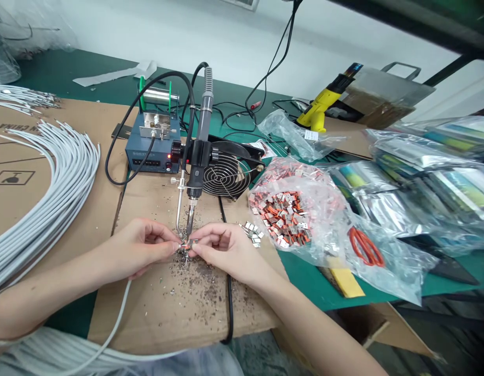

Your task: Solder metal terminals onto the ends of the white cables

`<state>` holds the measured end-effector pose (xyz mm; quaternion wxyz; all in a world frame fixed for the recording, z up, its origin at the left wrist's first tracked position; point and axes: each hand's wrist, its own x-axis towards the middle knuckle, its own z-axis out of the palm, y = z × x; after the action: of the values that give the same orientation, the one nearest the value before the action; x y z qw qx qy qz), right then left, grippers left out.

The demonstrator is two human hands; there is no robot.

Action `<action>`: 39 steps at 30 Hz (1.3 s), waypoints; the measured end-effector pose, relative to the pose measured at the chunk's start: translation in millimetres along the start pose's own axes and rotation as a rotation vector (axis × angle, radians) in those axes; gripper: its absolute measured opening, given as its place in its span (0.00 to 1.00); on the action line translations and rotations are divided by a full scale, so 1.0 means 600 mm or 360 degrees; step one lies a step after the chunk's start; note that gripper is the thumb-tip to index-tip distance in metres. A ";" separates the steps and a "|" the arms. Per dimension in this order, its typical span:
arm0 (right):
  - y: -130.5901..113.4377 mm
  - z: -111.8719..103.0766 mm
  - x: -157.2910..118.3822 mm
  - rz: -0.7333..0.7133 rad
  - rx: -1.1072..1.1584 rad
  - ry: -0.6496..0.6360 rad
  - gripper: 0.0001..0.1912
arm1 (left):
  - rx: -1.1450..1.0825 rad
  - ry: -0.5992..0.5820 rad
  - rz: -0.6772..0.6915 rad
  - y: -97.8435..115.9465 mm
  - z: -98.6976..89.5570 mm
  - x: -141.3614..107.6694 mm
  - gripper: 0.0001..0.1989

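Small orange-and-metal conn. (186, 245) was btwn the two hands, just under the soldering iron (195, 183) tip, over debris-strewn cardboard (148, 321). R hand (226, 250) pinched the conn. btwn thumb + index; L hand (148, 249) pinched the white cable (122, 309), which hung down toward the bottom edge. Whether cable end touched conn.: too small to tell. Risks, my judgement: fingertips v. close to the tip, so a slip could've meant a burn; drag from the hanging cable could've pulled its end out of line; loose metal bits below could've stuck to the conn. Feed tube (180, 206) ran beside the iron, w/ blue soldering stn (150, 149) + fan (226, 176) behind. Bag of conns (283, 216) sat R on the green tabletop (302, 277), cable bundle (65, 193) L.
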<state>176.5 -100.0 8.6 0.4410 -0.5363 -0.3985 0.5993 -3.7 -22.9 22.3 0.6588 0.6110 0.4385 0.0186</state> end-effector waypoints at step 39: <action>0.003 -0.007 -0.001 0.0012 0.0092 -0.0067 0.13 | 0.0022 -0.0043 -0.0013 0.002 -0.002 -0.004 0.15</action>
<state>180.3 -101.0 6.8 0.4455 -0.5120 -0.3882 0.6234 -5.5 -22.8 24.9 0.6604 0.6141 0.4322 0.0046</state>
